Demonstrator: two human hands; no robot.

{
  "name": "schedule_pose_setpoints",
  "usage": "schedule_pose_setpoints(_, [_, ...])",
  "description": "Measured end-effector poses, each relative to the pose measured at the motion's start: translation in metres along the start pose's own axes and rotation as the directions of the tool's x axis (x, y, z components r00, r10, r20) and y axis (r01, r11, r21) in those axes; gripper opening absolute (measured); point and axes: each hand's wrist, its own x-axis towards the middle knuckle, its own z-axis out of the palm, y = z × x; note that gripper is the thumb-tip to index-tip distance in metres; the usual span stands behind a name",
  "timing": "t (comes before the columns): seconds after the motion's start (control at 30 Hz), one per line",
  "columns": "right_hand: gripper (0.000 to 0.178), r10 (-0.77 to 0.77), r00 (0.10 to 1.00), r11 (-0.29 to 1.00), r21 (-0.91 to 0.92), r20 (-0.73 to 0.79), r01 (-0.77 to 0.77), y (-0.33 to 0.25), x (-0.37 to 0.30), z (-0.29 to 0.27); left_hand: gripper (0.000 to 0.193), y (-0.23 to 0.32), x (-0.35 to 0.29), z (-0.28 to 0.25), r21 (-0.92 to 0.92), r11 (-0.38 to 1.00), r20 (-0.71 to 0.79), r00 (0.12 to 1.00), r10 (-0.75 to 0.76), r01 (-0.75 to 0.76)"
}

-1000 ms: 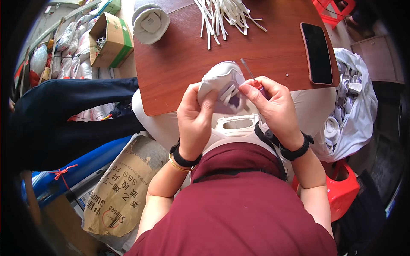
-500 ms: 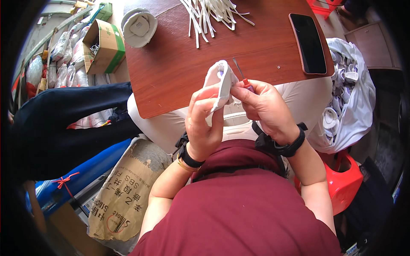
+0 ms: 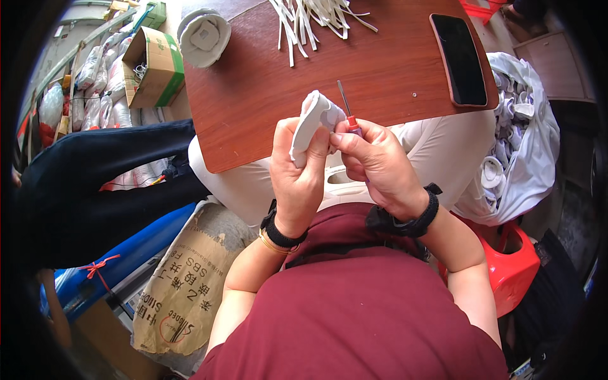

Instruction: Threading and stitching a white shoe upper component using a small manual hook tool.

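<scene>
Turned since 0.5 s earlier, the small white and pale-lilac shoe piece [image 3: 313,121] showed its long white side, and the slim screwdriver-like tool with a red-collared handle and grey metal shaft [image 3: 351,123] stood more upright. The left hand [image 3: 296,168] pinched the shoe piece between thumb and fingers, over the near edge of the reddish-brown wooden table [image 3: 253,114]. The right hand [image 3: 375,155] grasped the tool, its fingertips meeting the piece's right side; whether they gripped it could not be told. With the bare shaft close to the piece, a careless twist could have snagged the material or jabbed the left fingers, and a loose pinch could have let the piece drop to the white-trousered lap [image 3: 437,142]
</scene>
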Motion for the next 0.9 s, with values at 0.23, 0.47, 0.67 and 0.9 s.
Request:
schedule_pose_setpoints(0.23, [0.008, -0.102, 0.994, 0.991, -0.083, 0.034, 0.104, 0.007, 0.000, 0.002, 0.009, 0.003, 0.008, 0.002, -0.078, 0.996, -0.080, 0.996, -0.048, 0.042])
schedule_pose_setpoints(0.47, [0.015, -0.299, 0.954, 0.910, -0.307, -0.028, 0.277, 0.000, 0.004, -0.003, 0.016, 0.008, 0.017, -0.008, -0.255, 0.951, -0.081, 0.977, -0.199, 0.173])
schedule_pose_setpoints(0.67, [0.031, -0.670, 0.724, 0.305, -0.827, 0.165, 0.472, -0.015, 0.003, -0.005, 0.018, 0.007, 0.026, -0.012, -0.350, 0.920, -0.062, 0.976, -0.208, 0.174])
schedule_pose_setpoints(0.9, [0.020, -0.497, 0.854, 0.453, -0.792, 0.155, 0.408, -0.018, 0.009, -0.019, 0.017, 0.002, 0.029, -0.022, -0.452, 0.855, 0.067, 0.966, -0.250, 0.252])
